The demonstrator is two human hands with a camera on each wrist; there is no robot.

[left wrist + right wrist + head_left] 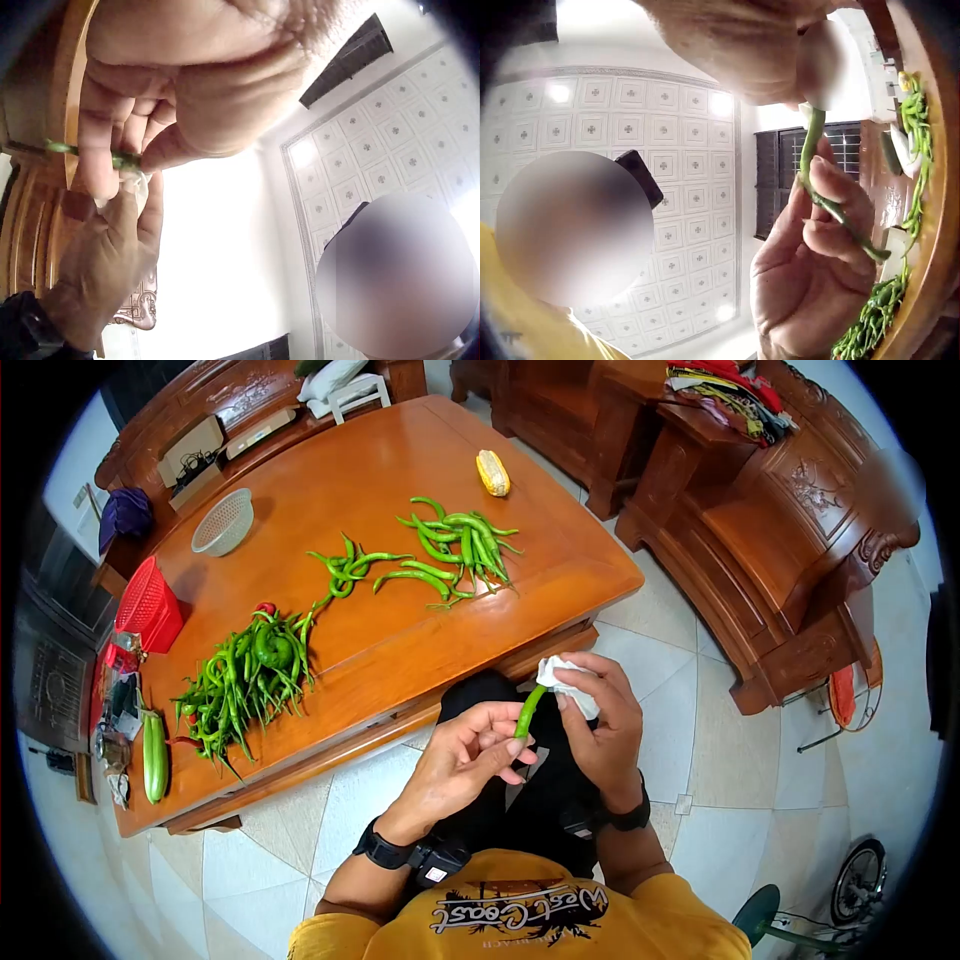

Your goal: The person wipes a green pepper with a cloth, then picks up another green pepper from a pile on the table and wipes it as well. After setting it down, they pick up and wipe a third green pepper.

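Between the two hands, above the person's lap, is a long green chili pepper [530, 710]. Thumb and fingers of the left hand [462, 755] pinch its lower part. A crumpled white tissue [566, 682] covers the upper end, gripped by the right hand [606, 730]. In the right wrist view the pepper [810, 154] runs from the tissue down across the left hand's fingers, its curved end sticking out beyond them. The left wrist view shows both hands meeting at the pepper [124, 160], which is mostly hidden by fingers.
On the wooden table [350, 470] lie a large chili pile [245, 675], a smaller chili group [465, 545] and a corn cob [492, 473]. A pale basket [223, 523], a red basket [150, 605] and a long green gourd [154, 755] are at the left. A carved wooden chair [760, 550] stands right.
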